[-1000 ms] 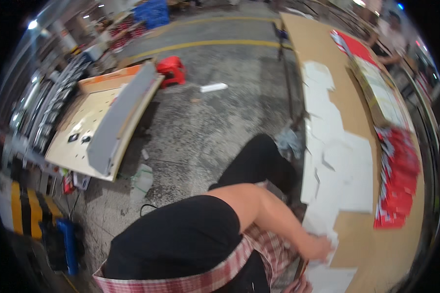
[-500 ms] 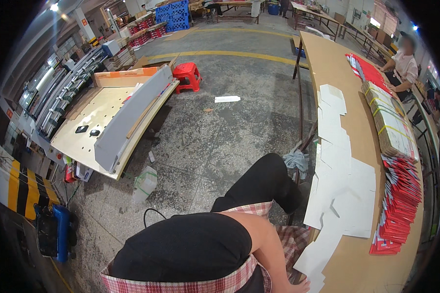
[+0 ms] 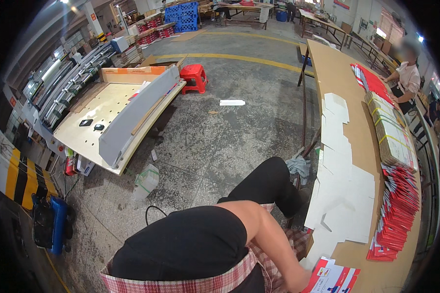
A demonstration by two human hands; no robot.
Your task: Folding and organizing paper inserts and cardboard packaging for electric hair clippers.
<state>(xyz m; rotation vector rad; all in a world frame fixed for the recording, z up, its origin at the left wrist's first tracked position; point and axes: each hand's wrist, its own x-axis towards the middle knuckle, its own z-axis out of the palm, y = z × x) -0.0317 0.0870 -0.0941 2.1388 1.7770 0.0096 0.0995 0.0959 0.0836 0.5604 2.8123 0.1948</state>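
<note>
My left hand (image 3: 297, 279) is at the bottom edge of the view, beside the table's near edge. It meets the left side of a red-and-white printed card piece (image 3: 333, 278). Its fingers are blurred and partly cut off, so whether they grip the piece is unclear. My right hand is out of view. Just beyond the printed piece, overlapping white die-cut card blanks (image 3: 335, 195) run along the table edge. To their right lies a fanned row of red-and-white folded card pieces (image 3: 397, 215).
Strapped bundles of card (image 3: 391, 129) and more red pieces (image 3: 371, 78) lie farther along the brown table (image 3: 359, 127). Another person (image 3: 407, 80) stands at its far right. At left are a machine bed (image 3: 90, 129), a red stool (image 3: 194, 78) and a plastic bag (image 3: 146, 180).
A red-and-white printed piece has come into view at the bottom, by my left hand. My left hand has moved slightly up, and the whole view has shifted a little.
</note>
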